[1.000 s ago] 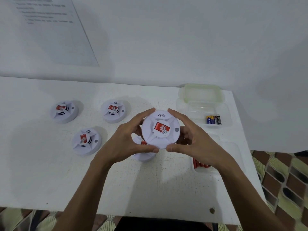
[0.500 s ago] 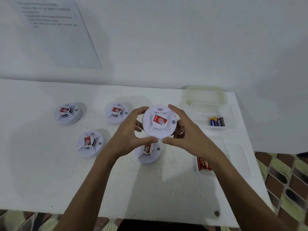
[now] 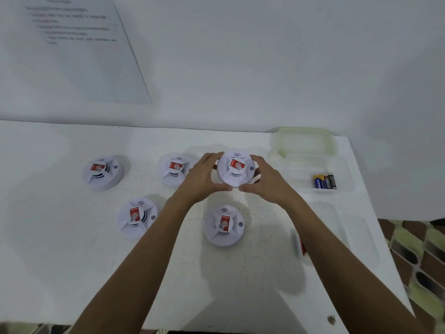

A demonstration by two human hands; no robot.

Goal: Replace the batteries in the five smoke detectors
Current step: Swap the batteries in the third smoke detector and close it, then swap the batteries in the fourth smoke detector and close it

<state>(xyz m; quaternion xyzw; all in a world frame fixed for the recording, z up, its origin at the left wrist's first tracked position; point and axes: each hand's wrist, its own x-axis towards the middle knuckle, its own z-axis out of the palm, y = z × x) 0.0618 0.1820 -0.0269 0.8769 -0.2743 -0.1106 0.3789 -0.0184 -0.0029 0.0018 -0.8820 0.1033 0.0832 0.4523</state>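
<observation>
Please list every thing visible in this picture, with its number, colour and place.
smoke detector: one, white with red label, far middle, gripped by both hands
other smoke detectors: four, white with red labels, on the table, left and nearer
batteries: a few, blue, yellow, black, in the clear box
clear box: one, transparent, far right of table
lid: one, pale green rim, behind that box
second clear box: one, transparent, near right
red things: number hidden by the right arm, at the second box's left end
table: one, white
paper sheet: one, white, blurred text, on the wall
floor: brown and green pattern, lower right
left hand: one, on the detector's left rim
right hand: one, on its right rim
</observation>
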